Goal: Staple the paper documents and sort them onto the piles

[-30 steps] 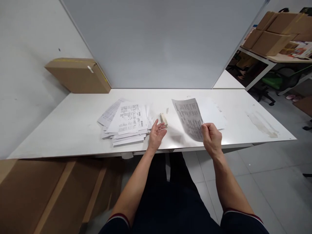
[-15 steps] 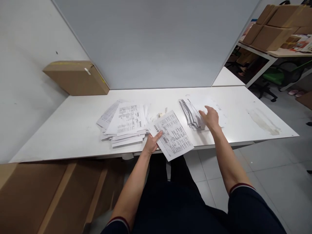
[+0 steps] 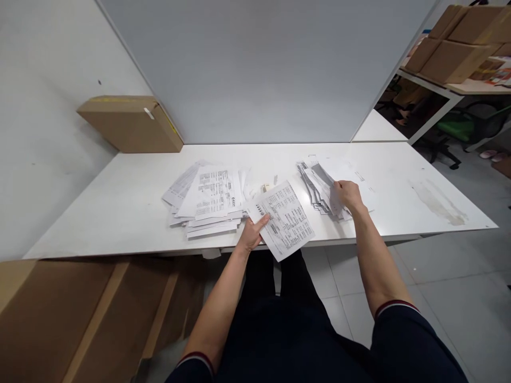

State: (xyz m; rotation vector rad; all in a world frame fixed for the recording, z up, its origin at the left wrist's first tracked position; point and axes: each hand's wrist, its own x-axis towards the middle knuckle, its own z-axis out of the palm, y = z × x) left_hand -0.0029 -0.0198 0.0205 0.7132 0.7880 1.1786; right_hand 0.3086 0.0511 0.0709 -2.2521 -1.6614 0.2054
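Observation:
My left hand (image 3: pixel 253 234) is closed on a printed paper sheet (image 3: pixel 285 223), thumb on top, held tilted over the table's front edge. Whether more sheets lie under it I cannot tell. On the right, my right hand (image 3: pixel 348 196) pinches the edge of a paper sheet (image 3: pixel 322 178) that is partly lifted and curled. Beneath it spreads a pile of papers (image 3: pixel 310 194) with dark printed edges. To the left of my left hand rests an uneven stack of printed papers (image 3: pixel 211 194).
A white table (image 3: pixel 136 213) runs across the view, with a grey panel (image 3: pixel 263 69) behind it. A cardboard box (image 3: pixel 131 125) leans at the back left. Large cardboard (image 3: pixel 72 314) stands below the front left edge. More boxes (image 3: pixel 455 58) sit on another table at right.
My right hand has closed from open fingers onto a sheet of the right pile and raised its edge. My left hand still holds its sheet. The view has shifted slightly.

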